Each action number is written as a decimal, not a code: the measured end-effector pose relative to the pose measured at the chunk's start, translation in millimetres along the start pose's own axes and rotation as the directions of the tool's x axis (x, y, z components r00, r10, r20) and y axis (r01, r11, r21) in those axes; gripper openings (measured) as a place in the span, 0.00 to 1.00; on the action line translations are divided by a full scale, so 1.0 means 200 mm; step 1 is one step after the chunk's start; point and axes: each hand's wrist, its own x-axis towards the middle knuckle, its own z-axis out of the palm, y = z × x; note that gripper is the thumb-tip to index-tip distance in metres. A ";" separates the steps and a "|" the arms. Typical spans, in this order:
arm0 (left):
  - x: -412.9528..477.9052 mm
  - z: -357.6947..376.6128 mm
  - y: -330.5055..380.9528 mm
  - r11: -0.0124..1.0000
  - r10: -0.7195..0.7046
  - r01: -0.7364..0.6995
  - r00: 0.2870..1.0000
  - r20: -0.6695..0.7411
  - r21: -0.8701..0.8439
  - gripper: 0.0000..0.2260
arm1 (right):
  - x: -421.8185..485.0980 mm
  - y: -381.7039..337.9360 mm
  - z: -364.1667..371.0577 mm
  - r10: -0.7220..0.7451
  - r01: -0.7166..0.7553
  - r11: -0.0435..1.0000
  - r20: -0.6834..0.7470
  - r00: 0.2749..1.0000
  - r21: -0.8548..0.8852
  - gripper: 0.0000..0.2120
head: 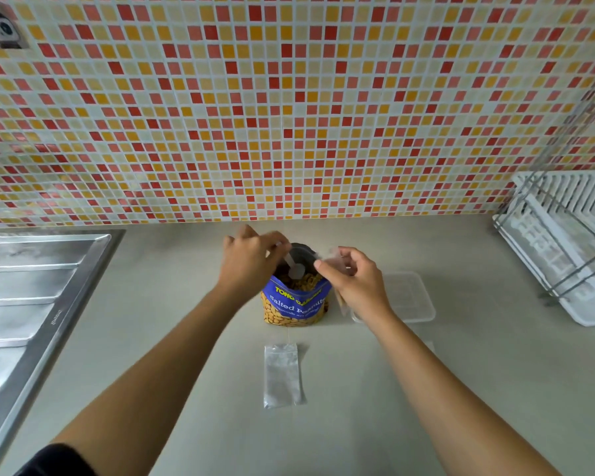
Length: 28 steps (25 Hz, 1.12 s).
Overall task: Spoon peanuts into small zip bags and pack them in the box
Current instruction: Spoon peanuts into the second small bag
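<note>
Fingers [272,243] gripping spoon [294,267] inside peanut bag [294,304], zip bag [337,261] alongside

The pale grey-beige worktop [358,389] looks smooth and matt, beside a brushed, shiny stainless-steel sink drainer [31,304]. The blue and yellow peanut pouch [294,304] is glossy printed film with a silvery lining; the small clear zip bag [283,376] and translucent rectangular box [413,300] are thin plastic. The wall is glossy red, orange and cream mosaic tile [289,115].
</note>
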 end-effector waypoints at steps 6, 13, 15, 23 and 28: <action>0.00 0.12 0.09 0.938 -0.346 0.346 0.938 0.015 0.023 0.14 | 0.03 0.04 -0.03 0.066 -0.066 0.998 0.076 0.995 0.004 0.19; 0.03 0.11 0.04 0.851 -0.505 0.507 0.862 0.051 -0.136 0.13 | 0.06 0.08 -0.03 0.104 -0.108 0.993 0.094 0.990 0.040 0.20; 0.05 0.10 0.01 0.817 -0.532 0.539 0.842 0.090 -0.205 0.12 | 0.05 0.07 -0.03 0.106 -0.111 0.993 0.097 0.990 0.049 0.19; 0.08 0.03 -0.05 0.579 -0.588 0.587 0.781 0.209 -0.565 0.11 | 0.03 0.02 -0.05 0.079 -0.080 0.997 0.087 0.993 0.014 0.22; 0.08 -0.04 -0.15 0.510 -0.635 0.579 0.752 0.175 -0.636 0.13 | 0.02 -0.02 -0.07 -0.033 0.041 0.985 0.049 0.998 -0.170 0.21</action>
